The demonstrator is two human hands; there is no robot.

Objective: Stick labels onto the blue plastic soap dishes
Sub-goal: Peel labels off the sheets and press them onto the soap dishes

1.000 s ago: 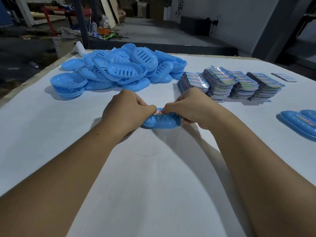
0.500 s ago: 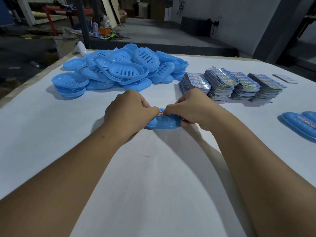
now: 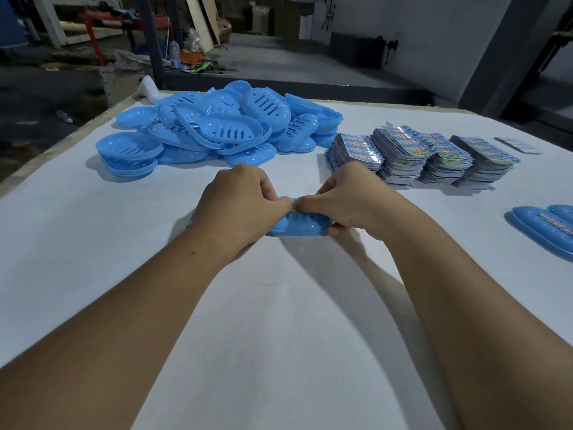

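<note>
Hands (image 3: 293, 206) curled — gripping soap dish (image 3: 299, 226).

bare table (image 3: 279, 352) near the person, soap dish heap (image 3: 223, 128) far left, label stacks (image 3: 418, 153) far right

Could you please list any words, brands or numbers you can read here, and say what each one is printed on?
None can be read.
Label stacks: colourful print, too small and blurred.
Label on the right-hand dish: blurred.
Label at the hands' fingertips on the held dish: mostly hidden.
</note>
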